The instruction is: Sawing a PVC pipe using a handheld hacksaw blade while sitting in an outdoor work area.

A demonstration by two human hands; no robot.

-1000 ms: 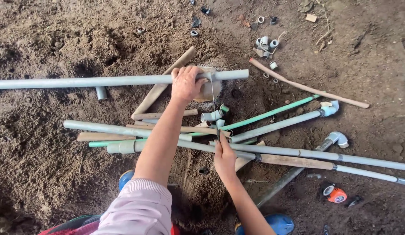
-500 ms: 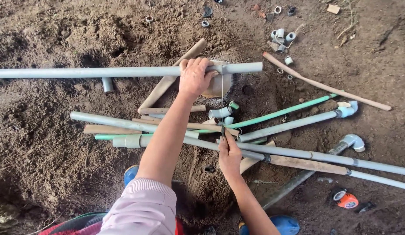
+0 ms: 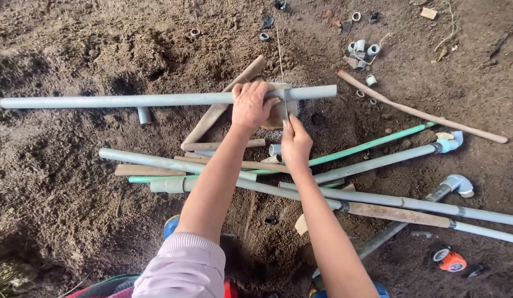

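A long grey pipe (image 3: 129, 100) lies across the dirt, its right part resting on a small wooden block (image 3: 274, 119). My left hand (image 3: 251, 105) is clamped over the pipe just above that block. My right hand (image 3: 295, 144) reaches up from below. Its fingertips are pinched on a thin grey strip (image 3: 287, 107) that stands against the pipe right beside my left hand. A short stub (image 3: 143, 115) hangs from the pipe farther left.
Below my arms lies a heap of grey pipes (image 3: 400, 203), a green pipe (image 3: 372, 144), wooden sticks (image 3: 218, 110) and elbow fittings (image 3: 459, 185). Small pipe couplings (image 3: 360, 48) are scattered at the top right. An orange tape measure (image 3: 448, 259) sits at the bottom right on loose soil.
My right hand has lifted off the pipe heap and moved up to the long pipe, next to my left hand. The left hand keeps its hold.
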